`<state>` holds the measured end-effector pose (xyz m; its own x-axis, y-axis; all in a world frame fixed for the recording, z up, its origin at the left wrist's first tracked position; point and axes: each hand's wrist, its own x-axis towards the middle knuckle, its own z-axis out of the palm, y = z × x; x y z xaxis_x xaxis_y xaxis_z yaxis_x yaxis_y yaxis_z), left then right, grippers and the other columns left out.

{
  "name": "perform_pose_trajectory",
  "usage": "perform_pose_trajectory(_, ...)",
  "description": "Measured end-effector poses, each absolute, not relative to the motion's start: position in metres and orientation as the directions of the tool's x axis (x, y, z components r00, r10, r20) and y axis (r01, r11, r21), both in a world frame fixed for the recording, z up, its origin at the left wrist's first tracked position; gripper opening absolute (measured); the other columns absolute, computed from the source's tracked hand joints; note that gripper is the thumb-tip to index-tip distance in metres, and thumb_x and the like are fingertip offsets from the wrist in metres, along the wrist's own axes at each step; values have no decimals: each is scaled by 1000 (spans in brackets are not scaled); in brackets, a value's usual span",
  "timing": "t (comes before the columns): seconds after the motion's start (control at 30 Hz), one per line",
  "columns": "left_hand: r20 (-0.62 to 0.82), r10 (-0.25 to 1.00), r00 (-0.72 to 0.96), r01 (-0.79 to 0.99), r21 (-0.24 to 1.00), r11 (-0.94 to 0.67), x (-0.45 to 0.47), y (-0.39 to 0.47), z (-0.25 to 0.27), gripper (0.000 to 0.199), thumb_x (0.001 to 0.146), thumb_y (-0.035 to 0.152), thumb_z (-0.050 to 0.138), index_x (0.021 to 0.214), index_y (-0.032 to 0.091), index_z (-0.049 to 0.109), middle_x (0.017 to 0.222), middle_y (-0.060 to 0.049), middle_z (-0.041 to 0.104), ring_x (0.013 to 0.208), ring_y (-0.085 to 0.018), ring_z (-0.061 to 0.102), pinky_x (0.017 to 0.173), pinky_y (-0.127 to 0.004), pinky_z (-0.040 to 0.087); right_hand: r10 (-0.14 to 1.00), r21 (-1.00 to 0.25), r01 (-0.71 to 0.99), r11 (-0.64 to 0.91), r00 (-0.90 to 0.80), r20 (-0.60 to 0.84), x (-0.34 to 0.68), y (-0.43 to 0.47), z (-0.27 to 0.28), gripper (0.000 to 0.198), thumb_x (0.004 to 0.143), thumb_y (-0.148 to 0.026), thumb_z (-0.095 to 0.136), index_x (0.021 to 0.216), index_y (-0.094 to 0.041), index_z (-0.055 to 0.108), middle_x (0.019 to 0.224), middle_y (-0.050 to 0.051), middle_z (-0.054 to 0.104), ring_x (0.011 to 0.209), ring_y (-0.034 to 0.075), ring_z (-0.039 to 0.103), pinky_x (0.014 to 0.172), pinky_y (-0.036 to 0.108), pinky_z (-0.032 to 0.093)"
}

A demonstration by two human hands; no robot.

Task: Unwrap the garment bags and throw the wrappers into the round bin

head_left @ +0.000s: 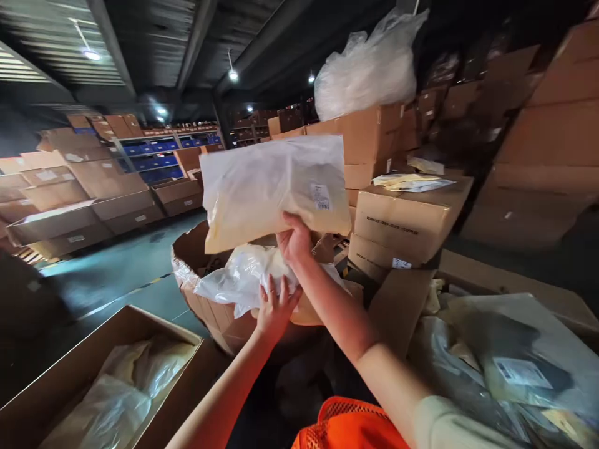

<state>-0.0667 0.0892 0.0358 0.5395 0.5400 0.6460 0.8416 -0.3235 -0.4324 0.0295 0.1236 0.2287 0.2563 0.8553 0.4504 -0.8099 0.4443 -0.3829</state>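
Raised in front of me is a flat, frosted plastic bag (262,187) with a pale yellowish content and a small white barcode label near its right end. My right hand (296,240) grips its lower edge, thumb on the near face. Below it, my left hand (277,305) lies with fingers spread on a crumpled clear plastic bag (241,274). That bag rests over the top of a large open carton (219,318) with worn, bulging walls. What the clear bag holds cannot be made out.
An open box (187,368) with plastic bags stands at lower left. At right, another open box holds labelled plastic bags (519,349). Stacked cartons (402,218) rise behind it, with flat packets on top. A big bundle of clear plastic (369,68) sits higher up. Shelves with blue bins (154,162) stand far left.
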Motion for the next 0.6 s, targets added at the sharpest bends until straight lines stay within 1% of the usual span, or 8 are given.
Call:
perform_pose_trajectory(0.07,601,591,538,842,-421,-338,-67,87,40,44,99,19,43,136,34,61,144,-12,55,132,-46,49,99,-65,51,860,-366,-816,448,281,426,24,106,219,41,46,-28,74,85,-22,62,92,-2,71,107,22,65,105,38,52)
perform_pose_trajectory(0.13,602,577,552,833,-435,-343,-67,84,44,42,97,18,47,133,31,64,142,-12,57,130,-47,51,98,-65,52,866,-375,-818,436,268,422,22,93,211,46,45,-28,75,89,-23,64,94,-2,72,107,23,66,106,40,51)
perform_pose_trajectory(0.2,615,557,558,829,-448,-335,-66,82,46,40,95,16,52,129,29,66,139,-13,60,127,-47,53,96,-65,54,857,-386,-818,426,229,461,23,83,207,47,47,-28,76,92,-24,65,94,-2,72,109,24,65,106,42,51)
perform_pose_trajectory(0.3,628,552,548,835,-449,-319,-67,84,43,40,93,16,56,127,33,67,138,-12,60,128,-45,54,97,-67,52,828,-403,-806,435,182,530,26,74,204,46,50,-30,76,95,-25,66,95,-1,72,117,26,62,109,44,49)
perform_pose_trajectory(0.37,639,530,557,829,-461,-316,-70,88,40,40,93,18,58,127,36,67,139,-13,59,129,-44,53,97,-68,50,822,-416,-796,439,169,544,26,71,203,46,51,-31,76,96,-25,66,95,0,71,121,26,59,110,45,48)
perform_pose_trajectory(0.47,649,492,580,813,-496,-304,-74,90,37,39,94,19,57,127,35,67,138,-14,59,129,-45,53,97,-66,51,826,-430,-790,436,161,541,24,70,202,47,51,-32,78,96,-25,66,93,0,71,123,27,58,111,46,48)
perform_pose_trajectory(0.6,633,507,584,806,-527,-270,-72,86,41,37,94,18,55,125,32,69,134,-14,63,127,-44,55,97,-64,52,827,-419,-796,437,172,535,25,71,202,48,51,-32,78,96,-25,65,87,-1,70,119,26,60,111,45,47)
